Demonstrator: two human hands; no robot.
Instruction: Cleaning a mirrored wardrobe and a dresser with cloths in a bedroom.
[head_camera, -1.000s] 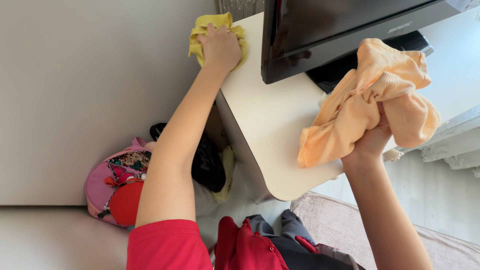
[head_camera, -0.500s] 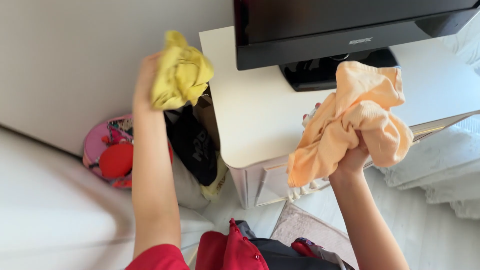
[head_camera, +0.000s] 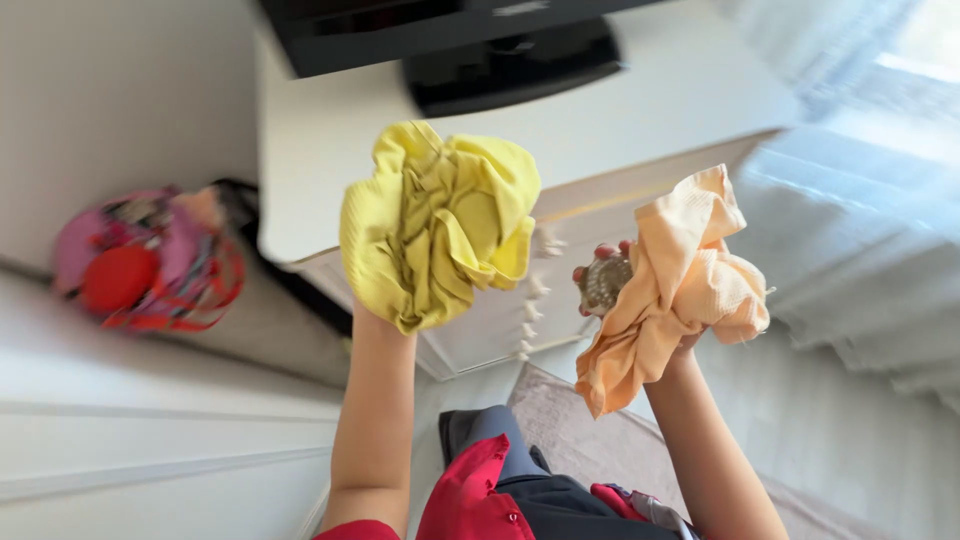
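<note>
My left hand (head_camera: 378, 322) is raised in front of me, closed on a crumpled yellow cloth (head_camera: 435, 225) that hides most of the fingers. My right hand (head_camera: 604, 262) grips a bunched pale orange cloth (head_camera: 685, 285), and a small round brownish object (head_camera: 603, 285) is tucked against its fingers. Both cloths hang in the air in front of a white cabinet (head_camera: 330, 150), clear of its top and about level with each other, the yellow one on the left.
A black television on a dark base (head_camera: 510, 65) stands on the cabinet top. A pink and red backpack (head_camera: 140, 260) lies on the floor at left beside a dark bag. White curtains (head_camera: 860, 250) hang at right. Below lie a beige rug (head_camera: 600, 440) and red and dark clothing (head_camera: 500, 490).
My left hand lifted the yellow cloth off the cabinet's far corner and swung it in front of me. The right hand dropped a little with the orange cloth. The view turned.
</note>
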